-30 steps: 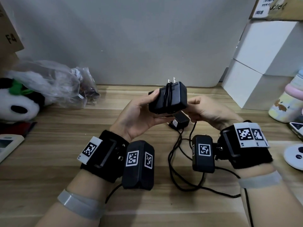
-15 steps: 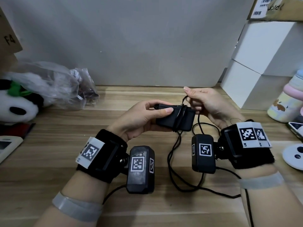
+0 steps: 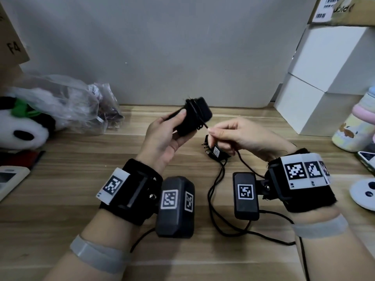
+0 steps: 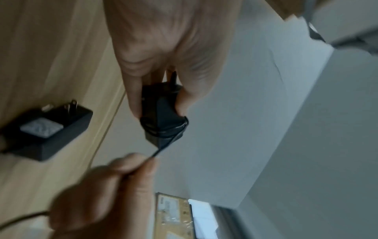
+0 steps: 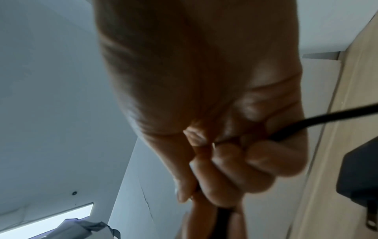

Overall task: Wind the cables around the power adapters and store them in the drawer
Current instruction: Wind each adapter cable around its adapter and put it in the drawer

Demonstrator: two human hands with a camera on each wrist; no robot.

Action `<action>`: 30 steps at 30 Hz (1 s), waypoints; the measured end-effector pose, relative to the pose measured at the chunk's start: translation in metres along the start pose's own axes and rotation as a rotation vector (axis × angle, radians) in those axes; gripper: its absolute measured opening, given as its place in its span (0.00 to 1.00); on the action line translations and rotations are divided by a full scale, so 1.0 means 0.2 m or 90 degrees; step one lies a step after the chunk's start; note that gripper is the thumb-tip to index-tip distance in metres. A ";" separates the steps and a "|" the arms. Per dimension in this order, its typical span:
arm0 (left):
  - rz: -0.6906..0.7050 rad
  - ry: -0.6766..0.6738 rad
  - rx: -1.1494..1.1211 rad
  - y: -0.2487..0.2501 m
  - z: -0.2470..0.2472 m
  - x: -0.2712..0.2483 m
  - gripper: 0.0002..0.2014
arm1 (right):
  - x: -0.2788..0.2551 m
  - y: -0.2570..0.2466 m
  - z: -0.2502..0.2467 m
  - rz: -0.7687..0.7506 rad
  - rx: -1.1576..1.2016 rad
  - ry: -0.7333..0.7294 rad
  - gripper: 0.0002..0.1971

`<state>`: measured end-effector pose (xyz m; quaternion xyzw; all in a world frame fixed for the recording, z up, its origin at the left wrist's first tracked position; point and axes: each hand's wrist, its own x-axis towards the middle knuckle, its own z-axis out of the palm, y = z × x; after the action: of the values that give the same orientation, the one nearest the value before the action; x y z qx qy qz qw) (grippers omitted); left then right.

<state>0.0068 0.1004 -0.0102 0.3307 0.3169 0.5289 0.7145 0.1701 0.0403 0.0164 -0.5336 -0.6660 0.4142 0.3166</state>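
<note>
Head view: clear plastic bag (image 3: 81,102) at the desk's left rear, small dark items inside, too blurred to name; part of it drapes over a panda plush (image 3: 22,126). White boxes (image 3: 316,78) stacked at right rear, closed.

Left hand (image 3: 164,138) raised above the wooden desk (image 3: 60,189), palm up, thumb and fingers curled round a black power adapter (image 3: 194,116) with several turns of cable (image 3: 203,122) across its body. Right hand (image 3: 243,134) just beside it, thumb and forefinger pinching the cable's taut run close to the adapter, other fingers curled. Slack drops from that hand into loose loops on the desk between the wrists.

Second power adapter (image 3: 216,153) lies on the desk under the right hand, prongs pointing left, white label up.

Left wrist view adds what the head view hides: the turns crowd one end of the held adapter (image 4: 161,116), and the second adapter's label (image 4: 40,127) and prongs show plainly. Right wrist view: cable (image 5: 306,122) passes through the closed fist (image 5: 235,161); held adapter out of frame there.
</note>
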 end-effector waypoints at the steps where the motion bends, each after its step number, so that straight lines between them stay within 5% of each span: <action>1: -0.014 -0.019 -0.057 0.01 -0.01 0.00 0.15 | 0.00 0.00 0.00 0.016 -0.010 -0.012 0.18; 4: -0.014 -0.112 -0.104 0.05 -0.03 -0.01 0.10 | 0.01 0.01 0.00 0.041 -0.022 0.002 0.20; 11: -0.018 -0.360 0.108 0.03 -0.02 -0.07 0.18 | 0.00 0.04 -0.06 0.044 0.072 0.132 0.20; 20: 0.087 -0.217 0.335 -0.03 0.01 -0.07 0.07 | 0.01 0.01 -0.10 0.022 0.125 0.249 0.20; 30: 0.148 -0.032 0.258 -0.06 0.03 -0.03 0.11 | -0.01 -0.01 -0.06 0.003 0.050 0.060 0.17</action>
<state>0.0165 0.0908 -0.0165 0.5147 0.3587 0.5249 0.5752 0.1796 0.0409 0.0241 -0.5411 -0.6322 0.4153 0.3674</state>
